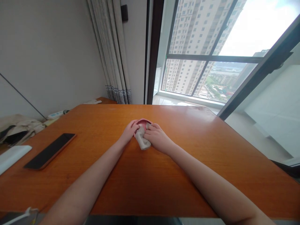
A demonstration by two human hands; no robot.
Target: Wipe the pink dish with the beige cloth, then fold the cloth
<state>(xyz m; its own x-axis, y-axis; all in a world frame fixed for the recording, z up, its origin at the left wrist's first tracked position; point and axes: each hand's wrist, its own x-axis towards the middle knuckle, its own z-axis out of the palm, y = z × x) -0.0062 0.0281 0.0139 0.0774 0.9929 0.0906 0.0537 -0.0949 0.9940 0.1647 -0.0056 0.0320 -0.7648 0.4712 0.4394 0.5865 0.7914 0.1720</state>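
Over the middle of the wooden table (145, 181), my left hand (127, 132) is closed on the left side of a small pink, open-mouthed thing (143, 121), whose exact kind I cannot make out. My right hand (158, 138) grips a light grey cloth (142, 142) from the right. Part of the cloth lies in the mouth of the pink thing, and a folded end hangs out toward me. My fingers hide much of both. The left fingertips also touch the upper part of the cloth.
A dark phone (50, 152) lies on the table to the left, beside a white object (14, 157). Bunched beige fabric (21, 126) and a power strip (56, 114) are past the left edge. A curtain (112, 53) and a window (208, 57) stand behind the table.
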